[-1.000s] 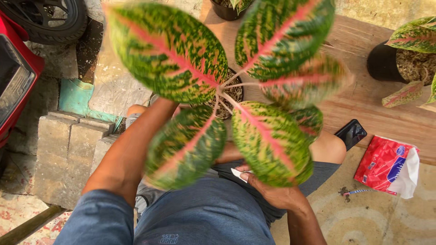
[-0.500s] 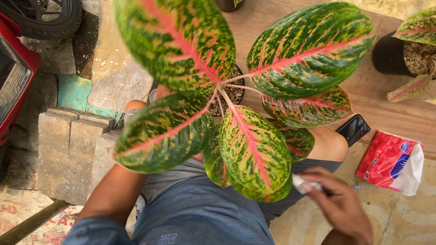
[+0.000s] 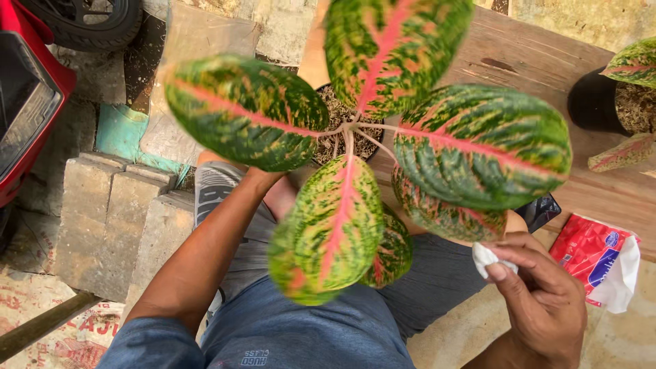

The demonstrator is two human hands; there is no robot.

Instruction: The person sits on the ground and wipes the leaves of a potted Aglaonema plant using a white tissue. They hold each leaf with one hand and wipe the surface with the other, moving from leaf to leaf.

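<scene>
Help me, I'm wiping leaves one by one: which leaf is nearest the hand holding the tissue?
The lower right leaf, tucked under the big right leaf; its tip lies just above the right hand and tissue.

Count of items in view. Potted plants: two, namely the large plant (image 3: 355, 130) at centre, and a second potted plant (image 3: 618, 96) at the far right edge, only partly in frame. Leaves on the central plant: six visible, each green mottled with a pink midrib; one of them is mostly hidden under the others. Hands: two, the right hand (image 3: 540, 301) at near right, and the left hand (image 3: 263, 179), largely covered by a leaf. White wads of tissue (image 3: 486, 257): one. Red-and-white packets (image 3: 601, 260): one. Wooden worktops (image 3: 540, 61): one. Grey paving blocks (image 3: 109, 219) at left: three, stacked side by side. Tyres (image 3: 89, 17): one, far left.
</scene>
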